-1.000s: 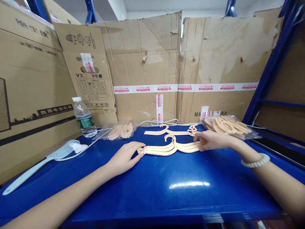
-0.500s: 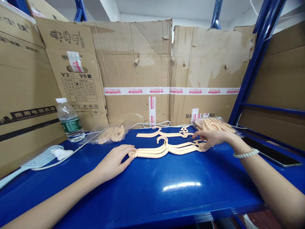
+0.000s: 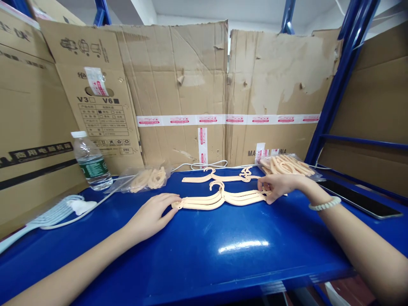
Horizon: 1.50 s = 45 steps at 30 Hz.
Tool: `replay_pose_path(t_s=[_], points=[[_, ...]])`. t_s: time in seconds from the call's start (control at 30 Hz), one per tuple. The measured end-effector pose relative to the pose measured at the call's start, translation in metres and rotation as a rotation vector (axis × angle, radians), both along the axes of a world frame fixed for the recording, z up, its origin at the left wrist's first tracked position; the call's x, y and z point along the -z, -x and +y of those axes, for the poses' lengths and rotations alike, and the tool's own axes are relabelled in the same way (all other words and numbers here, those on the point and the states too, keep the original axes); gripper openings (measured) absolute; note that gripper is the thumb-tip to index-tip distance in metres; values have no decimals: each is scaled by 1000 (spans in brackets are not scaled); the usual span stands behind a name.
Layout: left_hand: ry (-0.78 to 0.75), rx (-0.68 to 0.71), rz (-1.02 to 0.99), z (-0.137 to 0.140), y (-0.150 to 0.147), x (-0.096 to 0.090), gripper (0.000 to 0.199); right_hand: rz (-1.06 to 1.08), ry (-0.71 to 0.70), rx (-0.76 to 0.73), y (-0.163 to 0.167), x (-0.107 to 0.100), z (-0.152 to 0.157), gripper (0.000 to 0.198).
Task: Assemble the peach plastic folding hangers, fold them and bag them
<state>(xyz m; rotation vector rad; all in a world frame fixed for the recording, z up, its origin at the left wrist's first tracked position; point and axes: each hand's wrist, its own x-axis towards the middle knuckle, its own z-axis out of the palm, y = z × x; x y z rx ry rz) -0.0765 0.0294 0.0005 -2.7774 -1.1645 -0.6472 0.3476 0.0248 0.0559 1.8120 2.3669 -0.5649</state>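
Observation:
A stack of beige plastic clothes hangers (image 3: pixel 204 203) lies flat on the blue shelf, its hook (image 3: pixel 216 184) pointing away from me. My left hand (image 3: pixel 156 212) holds the stack's left end between thumb and fingers. At the opposite end, my right hand (image 3: pixel 279 186) has its thumb and bent fingers around the hanger tips, covering them. Just behind the stack lies another beige hanger (image 3: pixel 199 180), with a small curved beige piece (image 3: pixel 246 172) on its right part.
Clear bags of beige parts lie at back left (image 3: pixel 148 180) and back right (image 3: pixel 287 165). A water bottle (image 3: pixel 92 163) and coiled pale cable (image 3: pixel 62 208) are at left. A phone (image 3: pixel 360 199) lies right. Cardboard (image 3: pixel 178 93) walls the back of the blue shelf (image 3: pixel 191 255).
My right hand's fingers have closed in on the right end of the stack, and the hanger arms there now lie closer together. The left hand stays at its end. The view has shifted slightly.

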Motion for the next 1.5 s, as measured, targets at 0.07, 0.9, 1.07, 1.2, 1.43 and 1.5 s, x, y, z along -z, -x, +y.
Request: replay_pose_path(t_s=[0.07,0.9,1.07,1.2,1.43,1.5], points=[[-5,3,-3,0,0,0,34,7,-11,-16,-1,1,2,49],[16,-48,-10,2,1,2,34,24,-99,13,0,9,8,41],[-7,-33,-33,3,1,4,33,8,-111,15,3,7,7,42],[-19,-52,-46,4,1,4,35,25,-137,23,4,3,6,48],[-36,126,-63,-12,-8,-5,29,33,-495,63,-3,7,19,35],[-43,228,-51,-21,-12,-8,29,31,-530,70,-4,12,25,33]])
